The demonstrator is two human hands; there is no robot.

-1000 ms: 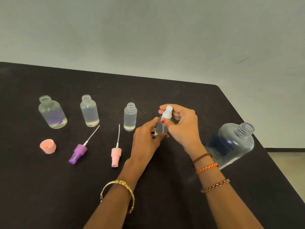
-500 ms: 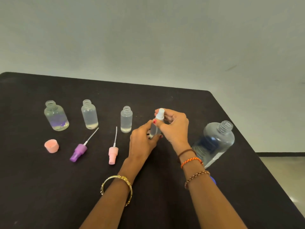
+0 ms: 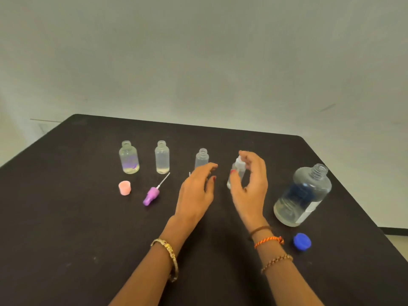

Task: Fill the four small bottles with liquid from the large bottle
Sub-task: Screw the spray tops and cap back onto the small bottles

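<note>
Hands point(image 3: 196, 195) now off capped bottle point(image 3: 236, 173)

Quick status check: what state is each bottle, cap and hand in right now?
Three left small bottles: upright, uncapped, little liquid.
Fourth small bottle: upright, white sprayer on.
Large bottle: uncapped, partly full.
Blue cap: off, on table.
Purple sprayer: lying loose.
Pink cap: loose.
Left hand: open, empty.
Right hand: open, beside fourth bottle.
</note>
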